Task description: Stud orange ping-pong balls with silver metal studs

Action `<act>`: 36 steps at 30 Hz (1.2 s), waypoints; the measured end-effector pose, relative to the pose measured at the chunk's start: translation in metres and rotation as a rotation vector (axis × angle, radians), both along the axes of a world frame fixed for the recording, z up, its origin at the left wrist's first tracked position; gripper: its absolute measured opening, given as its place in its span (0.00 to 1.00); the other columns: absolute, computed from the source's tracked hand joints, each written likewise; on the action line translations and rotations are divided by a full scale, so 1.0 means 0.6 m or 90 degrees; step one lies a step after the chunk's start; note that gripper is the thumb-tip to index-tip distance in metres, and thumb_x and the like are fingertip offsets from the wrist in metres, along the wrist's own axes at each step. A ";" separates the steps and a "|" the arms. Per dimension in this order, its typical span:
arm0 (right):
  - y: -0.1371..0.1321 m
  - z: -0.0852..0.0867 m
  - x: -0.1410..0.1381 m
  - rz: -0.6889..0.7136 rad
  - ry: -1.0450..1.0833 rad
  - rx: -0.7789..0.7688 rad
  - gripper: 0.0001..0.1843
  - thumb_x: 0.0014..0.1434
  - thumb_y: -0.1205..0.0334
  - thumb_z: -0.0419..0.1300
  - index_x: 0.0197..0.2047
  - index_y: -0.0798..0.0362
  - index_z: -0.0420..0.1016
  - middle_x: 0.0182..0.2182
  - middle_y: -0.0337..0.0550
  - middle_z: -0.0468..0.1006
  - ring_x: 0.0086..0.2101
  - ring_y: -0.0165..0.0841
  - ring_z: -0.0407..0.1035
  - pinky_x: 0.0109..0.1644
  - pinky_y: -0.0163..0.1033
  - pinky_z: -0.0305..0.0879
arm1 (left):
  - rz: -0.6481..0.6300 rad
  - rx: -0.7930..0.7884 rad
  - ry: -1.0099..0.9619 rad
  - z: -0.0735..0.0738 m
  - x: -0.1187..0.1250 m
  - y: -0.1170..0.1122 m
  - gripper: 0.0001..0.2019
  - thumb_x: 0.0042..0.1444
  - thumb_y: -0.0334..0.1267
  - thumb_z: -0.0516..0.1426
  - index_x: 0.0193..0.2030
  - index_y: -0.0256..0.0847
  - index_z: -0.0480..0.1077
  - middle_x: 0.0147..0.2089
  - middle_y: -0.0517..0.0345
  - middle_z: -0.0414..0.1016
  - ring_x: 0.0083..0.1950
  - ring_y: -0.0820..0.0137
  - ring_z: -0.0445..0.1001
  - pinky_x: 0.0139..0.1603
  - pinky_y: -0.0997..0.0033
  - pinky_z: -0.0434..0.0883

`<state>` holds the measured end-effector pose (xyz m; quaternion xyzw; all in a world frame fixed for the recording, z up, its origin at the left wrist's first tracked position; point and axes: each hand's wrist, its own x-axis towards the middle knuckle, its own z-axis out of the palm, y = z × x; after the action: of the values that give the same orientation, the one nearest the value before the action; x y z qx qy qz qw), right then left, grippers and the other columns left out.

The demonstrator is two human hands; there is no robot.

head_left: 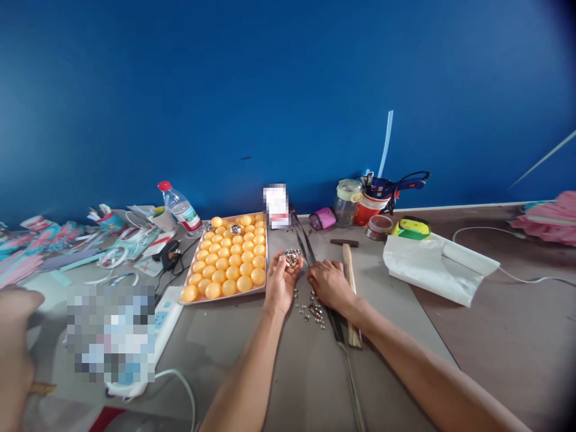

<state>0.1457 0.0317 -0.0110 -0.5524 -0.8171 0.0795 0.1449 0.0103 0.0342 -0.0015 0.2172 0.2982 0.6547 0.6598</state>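
My left hand [279,282] is closed around a ball covered in shiny metallic studs [291,258], held up just right of the tray. To its right, my right hand [330,285] is low over the table with its fingers curled down. Whatever may be in those fingertips is hidden. Small shiny metal studs [316,309] lie scattered on the grey table between my forearms. Beside my left hand, a white tray [225,296] holds rows of orange balls [222,264], with a similar silver-studded ball [236,229] near its far end.
A dark strap [335,327] and wooden stick [350,270] run along my right hand, with a hammer head [344,243] beyond. A bottle [182,207], jar [347,204], red cup [372,207] and white sheet [432,270] stand around. Another person's blurred hand [15,348] shows at left.
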 end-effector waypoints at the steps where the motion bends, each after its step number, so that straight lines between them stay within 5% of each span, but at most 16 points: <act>1: -0.001 0.002 0.001 -0.001 0.004 0.000 0.09 0.59 0.64 0.52 0.31 0.52 0.73 0.34 0.46 0.74 0.40 0.38 0.63 0.45 0.44 0.48 | 0.000 0.001 -0.002 -0.001 0.000 0.000 0.15 0.47 0.40 0.63 0.41 0.40 0.67 0.35 0.56 0.76 0.37 0.68 0.77 0.46 0.65 0.69; 9: -0.021 0.017 -0.013 0.139 0.004 0.012 0.17 0.52 0.51 0.60 0.42 0.52 0.73 0.38 0.47 0.72 0.42 0.41 0.60 0.47 0.45 0.49 | -0.006 0.025 -0.009 -0.007 -0.004 0.003 0.14 0.49 0.40 0.61 0.41 0.40 0.66 0.37 0.54 0.76 0.40 0.66 0.77 0.47 0.63 0.69; 16: -0.015 -0.002 -0.016 0.121 0.028 0.010 0.08 0.58 0.65 0.53 0.33 0.53 0.72 0.33 0.44 0.74 0.40 0.37 0.62 0.47 0.44 0.48 | -0.012 0.019 -0.010 -0.006 -0.002 0.003 0.13 0.50 0.40 0.61 0.41 0.39 0.66 0.38 0.54 0.76 0.41 0.66 0.76 0.47 0.64 0.69; 26: -0.030 0.019 -0.026 0.181 0.032 0.029 0.16 0.53 0.57 0.59 0.46 0.50 0.71 0.42 0.47 0.72 0.46 0.41 0.58 0.52 0.47 0.47 | 0.061 0.042 0.061 -0.003 -0.002 0.002 0.15 0.48 0.41 0.62 0.41 0.40 0.66 0.36 0.56 0.76 0.41 0.66 0.76 0.46 0.66 0.69; 31: -0.027 0.007 -0.030 0.161 0.029 0.041 0.08 0.58 0.65 0.54 0.38 0.51 0.73 0.36 0.45 0.74 0.43 0.38 0.61 0.51 0.45 0.47 | 0.065 0.041 0.073 -0.004 0.003 0.001 0.14 0.48 0.40 0.62 0.40 0.41 0.67 0.36 0.57 0.76 0.39 0.67 0.77 0.45 0.66 0.70; 36: -0.021 0.001 -0.026 0.106 -0.002 0.033 0.11 0.59 0.66 0.50 0.33 0.53 0.73 0.35 0.47 0.74 0.39 0.37 0.63 0.48 0.44 0.48 | 0.060 0.044 0.072 -0.005 0.004 0.001 0.13 0.48 0.40 0.62 0.40 0.41 0.67 0.35 0.57 0.76 0.39 0.67 0.77 0.47 0.64 0.69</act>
<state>0.1300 0.0188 -0.0104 -0.4785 -0.8623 0.0694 0.1508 0.0126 0.0349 -0.0043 0.2620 0.3223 0.6816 0.6025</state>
